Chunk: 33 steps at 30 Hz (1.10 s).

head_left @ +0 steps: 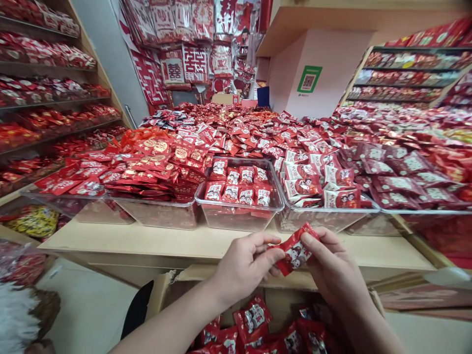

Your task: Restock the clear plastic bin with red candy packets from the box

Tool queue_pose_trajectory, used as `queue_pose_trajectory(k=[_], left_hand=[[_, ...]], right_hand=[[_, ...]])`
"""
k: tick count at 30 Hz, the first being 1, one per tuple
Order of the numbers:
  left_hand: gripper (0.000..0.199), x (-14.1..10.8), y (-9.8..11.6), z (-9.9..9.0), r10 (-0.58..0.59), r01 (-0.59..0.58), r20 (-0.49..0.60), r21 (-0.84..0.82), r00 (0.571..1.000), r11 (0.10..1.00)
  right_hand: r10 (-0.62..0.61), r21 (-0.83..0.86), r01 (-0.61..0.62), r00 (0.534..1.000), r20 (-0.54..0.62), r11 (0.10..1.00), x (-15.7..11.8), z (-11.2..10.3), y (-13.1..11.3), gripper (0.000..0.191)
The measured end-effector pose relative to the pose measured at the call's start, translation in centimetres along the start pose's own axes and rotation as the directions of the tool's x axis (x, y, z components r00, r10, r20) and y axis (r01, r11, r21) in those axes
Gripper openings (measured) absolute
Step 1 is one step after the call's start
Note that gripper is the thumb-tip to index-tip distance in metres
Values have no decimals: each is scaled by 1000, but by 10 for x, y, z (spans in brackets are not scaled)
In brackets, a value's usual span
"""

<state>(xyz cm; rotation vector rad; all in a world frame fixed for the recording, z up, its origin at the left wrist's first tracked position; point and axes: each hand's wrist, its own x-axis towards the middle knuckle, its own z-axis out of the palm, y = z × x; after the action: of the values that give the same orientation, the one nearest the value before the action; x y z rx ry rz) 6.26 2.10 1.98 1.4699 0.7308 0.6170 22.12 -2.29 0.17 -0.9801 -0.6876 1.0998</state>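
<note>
Clear plastic bins (239, 219) of red sweet packets (232, 194) stand in a row on a pale wooden counter (147, 241). Shelving (47, 66) runs along the left wall. A green QR sign (309, 78) is fixed to a pink pillar (332, 73). Red hanging goods (177, 29), apparently paper decorations, cover the rear wall.

The left hand (243, 269) and right hand (335, 270) grip a red candy packet (296, 250) between them. Below the grip, more red packets (253, 318) fill a cardboard box (161, 295); beyond it, clear plastic bins (239, 216) of packets line the bench (155, 241).
</note>
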Motion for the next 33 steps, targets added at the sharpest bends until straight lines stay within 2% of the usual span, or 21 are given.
queue_pose_trajectory(k=[6,11,13,16,20,23,25,27,30,31,33], left_hand=[[27,5,0,-7,-48,45,34,79,998,996],[32,4,0,-9,-104,92,82,139,991,986],[31,4,0,-8,-51,38,81,161,995,986],[30,2,0,-5,101,-111,55,253,993,961],[28,1,3,-2,307,-300,41,365,951,881],[30,0,4,-2,343,-327,37,407,939,853],[29,-2,5,-4,278,-258,20,443,960,859],[22,-4,5,-5,180,-166,3,407,984,898],[47,-7,6,-3,105,-117,76,182,992,976],[48,-7,6,-1,105,-116,105,105,989,988],[37,-6,6,1,122,-120,96,-27,988,992]], right_hand=[[2,-15,-3,999,-36,1000,-2,7,3,17],[16,89,-9,997,-80,996,-1,9,2,16],[32,141,-19,995,-90,990,0,9,1,16],[50,219,-22,991,-125,975,-2,9,1,16],[80,309,-43,991,-108,950,-5,9,1,12],[121,328,-91,990,-70,940,-6,7,2,12],[100,274,-77,992,-73,959,-5,4,4,15],[49,178,-35,996,-73,983,-5,2,6,16],[-28,-31,28,999,-22,999,-8,2,11,14],[-51,-111,51,999,3,992,-9,3,13,12],[-139,-282,141,990,26,949,-12,6,16,11]])
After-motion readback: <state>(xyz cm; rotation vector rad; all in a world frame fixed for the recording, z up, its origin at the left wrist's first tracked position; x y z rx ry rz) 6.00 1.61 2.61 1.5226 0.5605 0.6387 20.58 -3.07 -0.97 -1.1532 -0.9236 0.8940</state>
